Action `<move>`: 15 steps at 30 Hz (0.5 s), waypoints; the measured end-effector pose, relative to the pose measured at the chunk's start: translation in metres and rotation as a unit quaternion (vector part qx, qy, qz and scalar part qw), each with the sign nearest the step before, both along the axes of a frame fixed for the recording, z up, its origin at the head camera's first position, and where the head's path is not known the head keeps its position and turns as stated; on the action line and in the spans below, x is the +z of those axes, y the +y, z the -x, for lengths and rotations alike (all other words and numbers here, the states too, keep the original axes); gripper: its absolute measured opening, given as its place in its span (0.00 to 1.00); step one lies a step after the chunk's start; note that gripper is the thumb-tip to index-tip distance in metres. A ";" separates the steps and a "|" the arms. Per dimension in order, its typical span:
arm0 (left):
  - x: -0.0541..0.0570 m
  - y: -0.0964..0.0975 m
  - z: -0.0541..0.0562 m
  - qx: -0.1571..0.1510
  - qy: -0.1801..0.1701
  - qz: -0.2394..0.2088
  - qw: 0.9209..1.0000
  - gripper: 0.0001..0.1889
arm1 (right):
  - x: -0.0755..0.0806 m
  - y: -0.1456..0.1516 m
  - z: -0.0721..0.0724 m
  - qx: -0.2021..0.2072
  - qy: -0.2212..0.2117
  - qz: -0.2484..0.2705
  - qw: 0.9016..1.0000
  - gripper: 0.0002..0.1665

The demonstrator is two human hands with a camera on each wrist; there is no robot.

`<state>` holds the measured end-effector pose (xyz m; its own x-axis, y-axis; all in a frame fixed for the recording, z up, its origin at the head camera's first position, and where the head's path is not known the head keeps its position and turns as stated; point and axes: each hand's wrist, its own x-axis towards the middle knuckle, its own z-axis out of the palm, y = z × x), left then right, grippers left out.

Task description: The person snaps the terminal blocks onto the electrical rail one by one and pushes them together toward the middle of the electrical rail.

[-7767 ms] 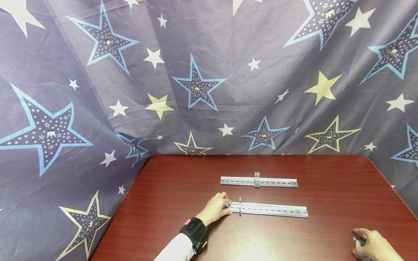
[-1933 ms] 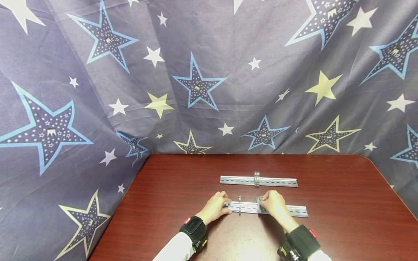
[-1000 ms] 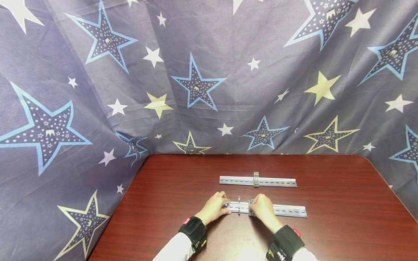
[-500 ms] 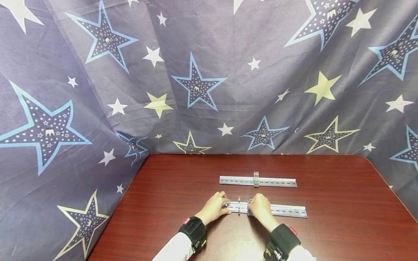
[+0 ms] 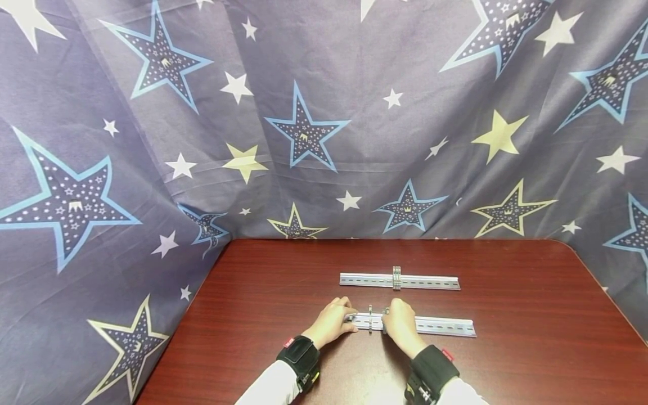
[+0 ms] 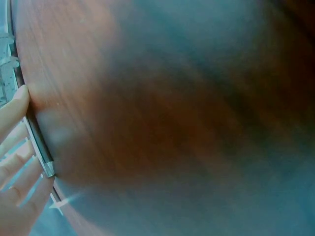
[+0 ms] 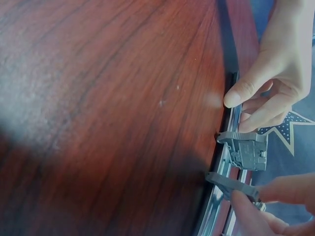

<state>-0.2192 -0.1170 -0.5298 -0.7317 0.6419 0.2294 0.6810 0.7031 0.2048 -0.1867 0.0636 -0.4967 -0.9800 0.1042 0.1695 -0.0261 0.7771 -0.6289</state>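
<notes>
My left hand (image 5: 331, 320) holds the left end of the nearer slotted metal DIN rail (image 5: 445, 327), its thumb along the near edge. A thin grey terminal block (image 7: 248, 151) stands on this rail, a little right of that hand. My right hand (image 5: 401, 325) pinches a second grey terminal block (image 7: 227, 185) between thumb and fingers. In the right wrist view this block sits at the rail, slightly tilted, with a narrow gap between it and the first one. Whether it is clipped on cannot be seen; the fingers cover part of it.
Farther back on the reddish-brown table (image 5: 283, 270) lies another DIN rail (image 5: 430, 282), with several terminal blocks (image 5: 397, 278) standing together near its middle. A star-patterned cloth (image 5: 324, 191) hangs behind the table and along its left side.
My right hand came from the lower right to the nearer rail with the terminal block, then shifted left along it, closer to the standing block. The left hand has stayed on the rail's end.
</notes>
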 end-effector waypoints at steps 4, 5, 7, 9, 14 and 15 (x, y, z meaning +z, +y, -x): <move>0.000 0.001 0.000 0.005 -0.008 0.003 1.000 0.15 | 0.000 -0.002 -0.001 0.004 0.017 -0.009 1.000 0.08; 0.000 0.001 -0.001 0.006 -0.010 0.005 1.000 0.15 | 0.000 -0.002 -0.001 0.005 0.023 -0.012 1.000 0.08; 0.001 0.001 -0.001 0.007 -0.013 0.007 1.000 0.15 | 0.000 -0.004 -0.002 0.009 0.038 -0.015 0.999 0.09; 0.002 0.001 -0.001 0.005 -0.011 0.009 1.000 0.15 | 0.001 -0.005 -0.002 0.011 0.054 -0.019 0.998 0.09; 0.001 0.000 0.001 0.001 0.000 0.011 1.000 0.15 | 0.003 -0.009 -0.002 0.016 0.085 -0.036 0.996 0.08; 0.001 0.000 0.001 0.002 0.001 0.012 1.000 0.15 | 0.003 -0.009 -0.001 0.016 0.088 -0.041 0.995 0.07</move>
<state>-0.2202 -0.1167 -0.5292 -0.7334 0.6448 0.2155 0.6790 0.7099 0.1870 -0.1858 0.0545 -0.4937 -0.9370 0.0521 0.3453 -0.1561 0.8220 -0.5476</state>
